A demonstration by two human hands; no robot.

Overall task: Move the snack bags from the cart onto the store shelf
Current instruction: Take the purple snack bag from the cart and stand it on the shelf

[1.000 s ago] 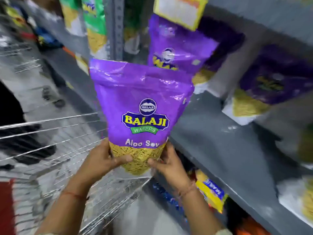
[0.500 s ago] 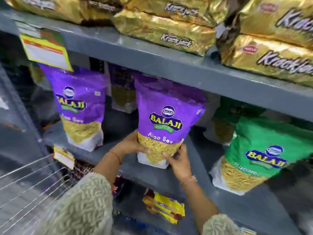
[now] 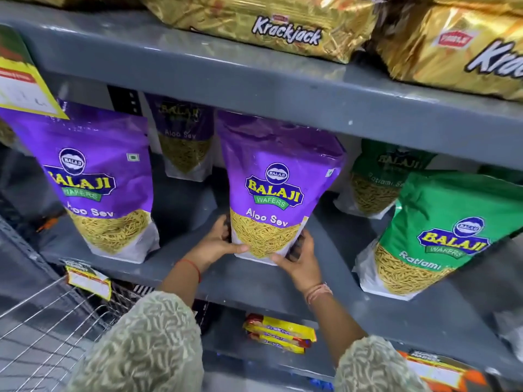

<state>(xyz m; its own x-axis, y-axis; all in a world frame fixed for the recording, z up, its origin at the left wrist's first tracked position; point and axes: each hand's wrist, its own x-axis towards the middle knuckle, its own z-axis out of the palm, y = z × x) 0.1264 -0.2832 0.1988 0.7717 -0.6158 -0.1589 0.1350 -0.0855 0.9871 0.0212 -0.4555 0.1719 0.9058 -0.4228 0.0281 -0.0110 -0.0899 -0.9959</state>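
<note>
A purple Balaji Aloo Sev bag (image 3: 278,179) stands upright on the grey shelf (image 3: 249,281), near its middle. My left hand (image 3: 216,244) grips the bag's lower left corner and my right hand (image 3: 301,260) holds its lower right corner, thumbs across the front. Another purple Aloo Sev bag (image 3: 93,179) stands to the left, and a third (image 3: 184,142) is set further back between them. The wire cart (image 3: 48,326) shows at the lower left; its contents are out of view.
Green Ratlami Sev bags (image 3: 444,236) stand to the right on the same shelf. Gold Krackjack packs (image 3: 285,26) fill the shelf above. Yellow packets (image 3: 280,333) lie on the shelf below. Price tags (image 3: 89,281) hang on the shelf edge.
The bag went from above the cart up to the shelf. It now stands with its base on the shelf board, both hands still on its lower corners.
</note>
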